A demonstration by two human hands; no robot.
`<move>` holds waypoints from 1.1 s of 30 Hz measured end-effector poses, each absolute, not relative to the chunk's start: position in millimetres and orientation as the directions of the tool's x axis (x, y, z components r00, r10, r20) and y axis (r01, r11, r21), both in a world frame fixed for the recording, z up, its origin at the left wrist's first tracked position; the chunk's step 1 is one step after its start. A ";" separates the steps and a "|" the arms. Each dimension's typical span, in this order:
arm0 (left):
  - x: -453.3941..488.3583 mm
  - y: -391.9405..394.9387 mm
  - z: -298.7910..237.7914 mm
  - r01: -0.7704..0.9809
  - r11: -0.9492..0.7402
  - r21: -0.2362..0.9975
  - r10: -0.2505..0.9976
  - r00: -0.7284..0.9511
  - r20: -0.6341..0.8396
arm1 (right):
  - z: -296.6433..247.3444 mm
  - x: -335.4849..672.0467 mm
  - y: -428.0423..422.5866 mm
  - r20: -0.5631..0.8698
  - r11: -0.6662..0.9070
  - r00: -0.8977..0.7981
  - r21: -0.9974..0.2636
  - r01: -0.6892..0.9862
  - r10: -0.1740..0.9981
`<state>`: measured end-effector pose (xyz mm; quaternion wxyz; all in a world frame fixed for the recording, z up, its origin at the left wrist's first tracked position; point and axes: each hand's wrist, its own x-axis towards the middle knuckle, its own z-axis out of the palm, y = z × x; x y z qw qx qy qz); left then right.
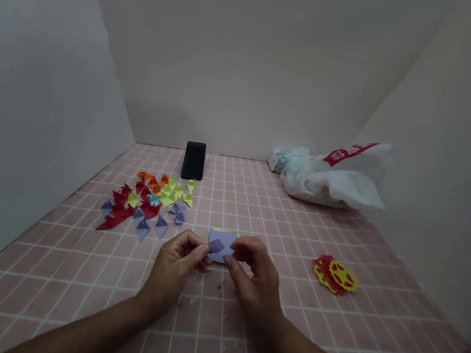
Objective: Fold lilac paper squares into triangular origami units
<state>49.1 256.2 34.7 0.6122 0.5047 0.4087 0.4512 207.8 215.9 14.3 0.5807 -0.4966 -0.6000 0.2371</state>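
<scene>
Between thumb and fingers my left hand pinches a small folded purple paper piece. Just right of that piece is my right hand, its thumb and index finger curled with a small gap between the tips and nothing visible in them. Behind the folded piece, a stack of square paper lies on the table, purple on top with a yellow edge showing at the back. To the left sits a cluster of small folded paper figures in red, orange, yellow, blue and purple.
A black phone leans against the back wall. At the back right lies a white plastic bag with red print, beside a small box. Red and yellow paper cutouts rest on the pink checked tablecloth at right.
</scene>
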 end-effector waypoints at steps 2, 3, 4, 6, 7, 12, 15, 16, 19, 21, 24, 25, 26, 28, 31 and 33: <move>50.3 254.9 33.7 -0.131 0.085 0.988 0.966 0.256 -0.049 | 19.1 213.0 217.3 0.490 0.435 0.089 -0.832 0.344 0.867; 50.7 254.0 33.0 -0.131 0.087 0.988 0.964 0.261 -0.050 | 21.3 214.8 218.2 0.495 0.450 0.043 -0.820 0.353 0.868; 51.0 253.0 32.1 -0.130 0.090 0.987 0.962 0.269 -0.052 | 22.9 216.1 218.9 0.505 0.468 0.009 -0.806 0.363 0.863; 51.4 251.0 30.1 -0.125 0.092 0.988 0.957 0.286 -0.053 | 24.0 217.0 219.9 0.491 0.460 0.004 -0.818 0.346 0.871; 51.5 250.1 29.1 -0.120 0.089 0.989 0.955 0.294 -0.050 | 23.5 216.9 220.1 0.474 0.445 0.010 -0.833 0.328 0.881; 51.7 246.3 25.5 -0.100 0.080 0.992 0.944 0.328 -0.043 | 19.8 216.9 219.3 0.353 0.333 0.047 -0.913 0.234 0.934; 52.7 244.3 25.3 -0.098 0.094 0.991 0.944 0.325 -0.057 | 19.9 217.5 219.3 0.329 0.312 0.057 -0.928 0.202 0.943; 53.2 243.8 25.5 -0.097 0.096 0.991 0.946 0.318 -0.061 | 20.1 217.5 219.5 0.321 0.306 0.052 -0.932 0.194 0.946; 54.6 243.0 25.5 -0.092 0.093 0.991 0.952 0.300 -0.061 | 20.1 216.9 219.7 0.298 0.283 0.059 -0.942 0.179 0.953; 55.2 242.9 24.9 -0.094 0.093 0.991 0.952 0.300 -0.061 | 19.7 216.2 219.5 0.293 0.278 0.063 -0.944 0.177 0.954; 55.2 242.8 23.6 -0.083 0.103 0.991 0.954 0.289 -0.075 | 19.4 215.6 219.0 0.301 0.285 0.062 -0.941 0.183 0.952; 55.0 242.7 23.2 -0.077 0.103 0.992 0.955 0.285 -0.077 | 19.5 215.6 218.8 0.302 0.286 0.060 -0.940 0.186 0.952; 54.7 242.6 22.8 -0.076 0.100 0.992 0.955 0.287 -0.074 | 19.7 215.7 218.5 0.304 0.288 0.057 -0.939 0.189 0.951; 53.9 242.2 22.1 -0.090 0.085 0.992 0.952 0.301 -0.054 | 20.1 215.8 217.8 0.308 0.294 0.051 -0.937 0.189 0.950; 52.9 241.3 21.6 -0.118 0.064 0.991 0.947 0.319 -0.023 | 19.9 215.8 216.8 0.309 0.296 0.050 -0.938 0.180 0.950; 52.4 241.1 22.2 -0.113 0.057 0.992 0.944 0.328 -0.017 | 19.0 215.5 216.2 0.298 0.287 0.047 -0.944 0.165 0.953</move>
